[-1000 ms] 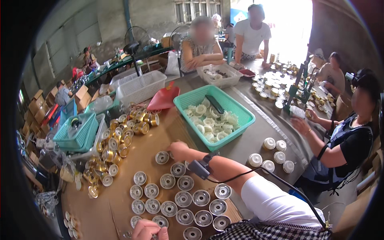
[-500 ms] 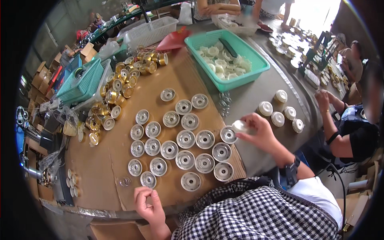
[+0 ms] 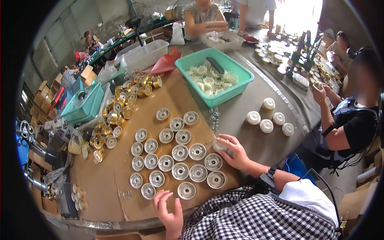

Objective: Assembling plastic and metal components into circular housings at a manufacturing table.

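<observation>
My right hand [image 3: 235,155] has its fingers around a white plastic cap [image 3: 219,145] at the right edge of the cardboard. The cap sits where a round cup stood, and the fingers partly hide it. Close to the cardboard's front edge, my left hand [image 3: 169,213] is empty, its fingers apart. Just beyond it stand rows of round white-rimmed cups with shiny metal insides [image 3: 180,171]. Beyond my right hand, several capped white pieces [image 3: 266,126] sit on the grey table. A green basket [image 3: 245,83] behind them holds translucent white plastic parts [image 3: 209,80].
Gold-sided cups [image 3: 119,105] lie heaped at the left, beside stacked green baskets [image 3: 82,105]. Coiled springs [image 3: 214,119] stand by the green basket. A red scoop [image 3: 167,63] lies farther back. A co-worker's arm [image 3: 336,136] is at the right, near a dark green hand press [image 3: 303,56].
My right hand has brought the white cap down onto the cup at the cardboard's right edge. My left hand has opened and shifted slightly right. The whole view has tilted.
</observation>
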Demonstrator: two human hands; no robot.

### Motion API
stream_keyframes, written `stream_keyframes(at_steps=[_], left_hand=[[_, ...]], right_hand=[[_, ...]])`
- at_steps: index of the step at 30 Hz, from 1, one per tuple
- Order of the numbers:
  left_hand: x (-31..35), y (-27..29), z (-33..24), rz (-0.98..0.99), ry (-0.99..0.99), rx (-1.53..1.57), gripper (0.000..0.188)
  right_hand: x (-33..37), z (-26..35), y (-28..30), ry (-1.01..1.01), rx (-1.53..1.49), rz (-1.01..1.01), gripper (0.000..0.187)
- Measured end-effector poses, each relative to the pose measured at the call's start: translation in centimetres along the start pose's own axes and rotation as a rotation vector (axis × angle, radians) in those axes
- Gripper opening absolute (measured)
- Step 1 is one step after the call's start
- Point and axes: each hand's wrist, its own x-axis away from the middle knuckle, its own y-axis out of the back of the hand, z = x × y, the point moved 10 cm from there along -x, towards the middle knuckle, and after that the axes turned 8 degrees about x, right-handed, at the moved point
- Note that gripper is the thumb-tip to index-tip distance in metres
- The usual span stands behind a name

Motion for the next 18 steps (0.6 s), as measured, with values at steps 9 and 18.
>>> stream_keyframes(at_steps=[9,18], left_hand=[[-3.6,-3.6,-3.5,0.124,-0.16,-0.004,0.015],[-9.9,-5.7,-3.8,0.311,-0.263,-0.063,0.019]], right_hand=[[0.0,0.3,1.1,0.119,0.262,0.092,0.049],[-6.6,-2.5,8.9,0.119,0.449,0.037,0.04]])
